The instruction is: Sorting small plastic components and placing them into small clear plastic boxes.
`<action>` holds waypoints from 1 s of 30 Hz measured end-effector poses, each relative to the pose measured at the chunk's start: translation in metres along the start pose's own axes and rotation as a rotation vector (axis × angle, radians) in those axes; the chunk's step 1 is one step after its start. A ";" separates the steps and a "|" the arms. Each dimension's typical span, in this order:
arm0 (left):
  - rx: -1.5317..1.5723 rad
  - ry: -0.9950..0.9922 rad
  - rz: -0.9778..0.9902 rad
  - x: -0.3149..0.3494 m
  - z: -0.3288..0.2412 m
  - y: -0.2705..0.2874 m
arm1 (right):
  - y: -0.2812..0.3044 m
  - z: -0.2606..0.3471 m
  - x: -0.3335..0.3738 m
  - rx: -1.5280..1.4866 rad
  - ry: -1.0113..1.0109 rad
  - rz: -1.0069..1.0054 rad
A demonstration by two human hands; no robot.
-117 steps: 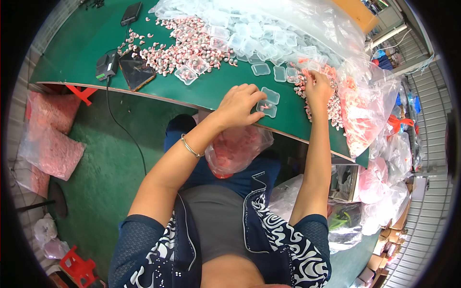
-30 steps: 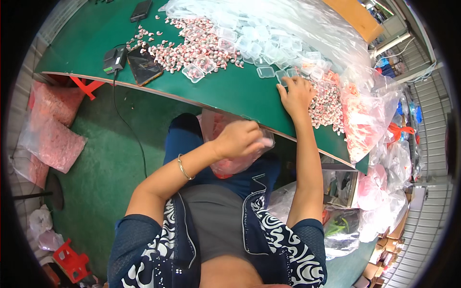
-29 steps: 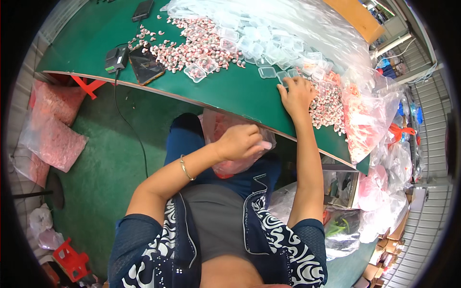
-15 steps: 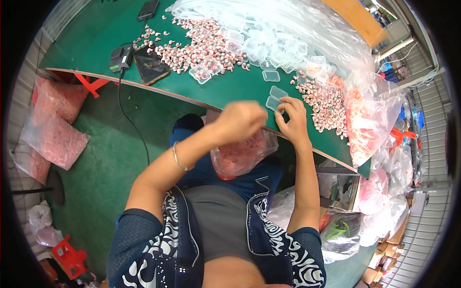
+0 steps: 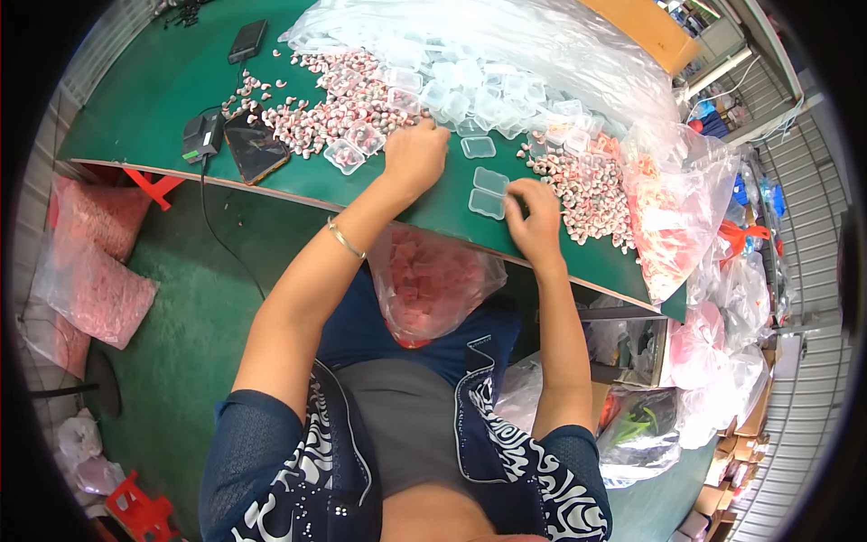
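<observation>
My left hand (image 5: pixel 415 161) reaches over the green table to the near right end of a pile of small curved pink-and-grey pieces (image 5: pixel 348 90). Its fingers are curled, and anything between them is hidden. My right hand (image 5: pixel 535 217) pinches the right edge of a small clear plastic box (image 5: pixel 488 204), which lies open on the table with its lid folded out flat. Left of my left hand, two clear boxes (image 5: pixel 344 155) at the pile's near edge have pieces in them. Another clear box (image 5: pixel 478 146) lies just beyond the open one.
Many clear boxes (image 5: pixel 488 90) are heaped at the back beside plastic sheeting. More small pieces (image 5: pixel 591 194) and a bag of pink pieces (image 5: pixel 677 208) are at right. A phone (image 5: pixel 256 149) and a cabled device (image 5: pixel 202 135) lie left. A pink-filled bag (image 5: pixel 433 280) hangs below the table edge.
My left hand has moved forward from over the table's edge to the pile of pieces. My right hand stays at the open box, now in fuller view. The whole view has shifted slightly.
</observation>
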State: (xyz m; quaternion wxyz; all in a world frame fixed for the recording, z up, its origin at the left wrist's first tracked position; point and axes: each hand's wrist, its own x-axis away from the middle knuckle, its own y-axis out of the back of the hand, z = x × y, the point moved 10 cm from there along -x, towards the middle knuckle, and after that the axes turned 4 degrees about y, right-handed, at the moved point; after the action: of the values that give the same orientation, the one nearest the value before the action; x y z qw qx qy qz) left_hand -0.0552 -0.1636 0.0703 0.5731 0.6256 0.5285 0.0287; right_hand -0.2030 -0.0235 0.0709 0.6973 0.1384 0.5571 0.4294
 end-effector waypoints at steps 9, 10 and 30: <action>0.199 0.163 0.141 0.025 0.012 0.002 | -0.029 -0.065 -0.045 0.554 -0.027 -0.010; 0.215 0.154 0.115 0.026 0.010 0.003 | -0.031 -0.067 -0.048 0.568 -0.044 0.014; 0.460 0.018 0.158 0.052 -0.048 -0.011 | -0.009 0.018 0.006 0.137 -0.127 0.064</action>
State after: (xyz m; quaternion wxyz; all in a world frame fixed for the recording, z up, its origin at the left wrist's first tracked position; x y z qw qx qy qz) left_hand -0.0703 -0.0963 0.0485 0.4067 0.7787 0.4759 -0.0422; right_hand -0.1833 -0.0192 0.0670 0.7060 0.2305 0.5349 0.4028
